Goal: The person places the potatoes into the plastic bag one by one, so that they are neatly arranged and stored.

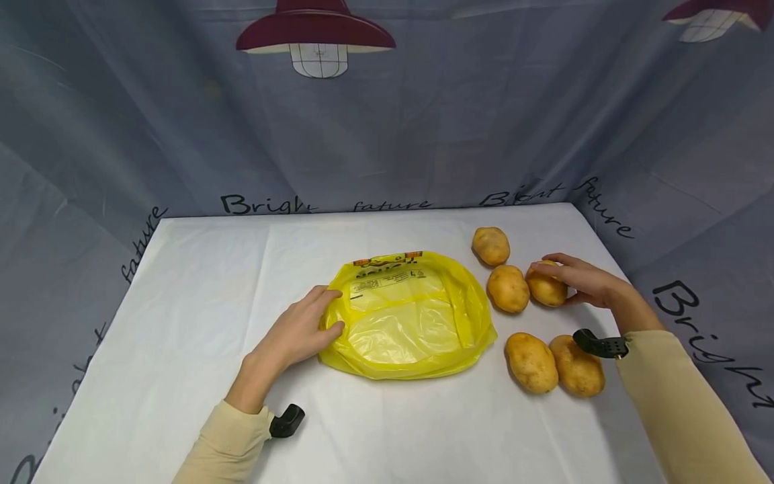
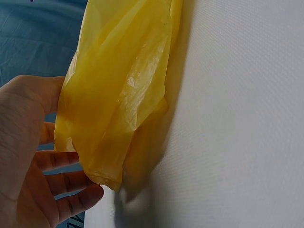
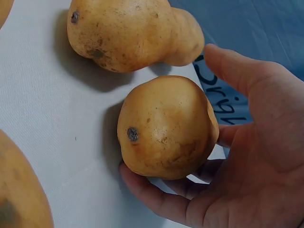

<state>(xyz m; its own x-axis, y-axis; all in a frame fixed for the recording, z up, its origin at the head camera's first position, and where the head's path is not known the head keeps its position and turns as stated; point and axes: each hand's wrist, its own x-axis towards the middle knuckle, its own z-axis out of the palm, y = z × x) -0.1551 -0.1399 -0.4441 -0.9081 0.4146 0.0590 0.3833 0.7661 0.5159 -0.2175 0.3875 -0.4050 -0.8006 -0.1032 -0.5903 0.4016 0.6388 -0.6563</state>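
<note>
A yellow plastic bag (image 1: 399, 329) lies on the white table with its mouth spread wide and its inside showing. My left hand (image 1: 302, 326) holds the bag's left rim, thumb and fingers apart along it; in the left wrist view the bag hides the thumb tip. At the right, my right hand (image 1: 583, 281) is around a potato (image 1: 546, 286) on the table. In the right wrist view the fingers reach behind and below this potato (image 3: 166, 126), while the thumb stands apart from it. A second potato (image 1: 508, 289) sits just left of it.
Another potato (image 1: 491, 246) lies farther back. Two larger potatoes (image 1: 532, 363) (image 1: 577, 366) lie side by side near my right forearm. A grey printed curtain (image 1: 423, 134) hangs behind the white table (image 1: 199, 302) and along its sides.
</note>
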